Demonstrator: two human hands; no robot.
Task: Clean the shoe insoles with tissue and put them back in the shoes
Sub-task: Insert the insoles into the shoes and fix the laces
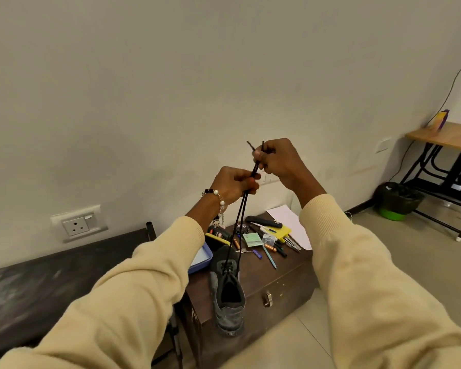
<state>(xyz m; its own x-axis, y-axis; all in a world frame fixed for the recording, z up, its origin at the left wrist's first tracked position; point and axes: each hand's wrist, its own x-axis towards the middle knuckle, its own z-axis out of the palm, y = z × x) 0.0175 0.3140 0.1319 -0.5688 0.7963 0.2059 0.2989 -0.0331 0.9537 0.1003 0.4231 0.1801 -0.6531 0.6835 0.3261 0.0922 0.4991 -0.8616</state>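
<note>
A grey shoe (229,299) stands on the brown wooden trunk (277,278), its heel toward me and its opening dark inside. Two black laces (240,222) run up from its eyelets, pulled taut. My left hand (232,183), with a bead bracelet on the wrist, is closed around both strands. Just above and to the right, my right hand (277,162) pinches the lace ends, whose tips stick out above the fingers. No insole or tissue is visible.
On the trunk lie a blue tray (201,258), a polish tin (241,227), pens, batteries, a yellow pad and white paper (288,217). A dark bench (51,283) stands at left. A bin (397,201) and a wooden table (447,137) are at right.
</note>
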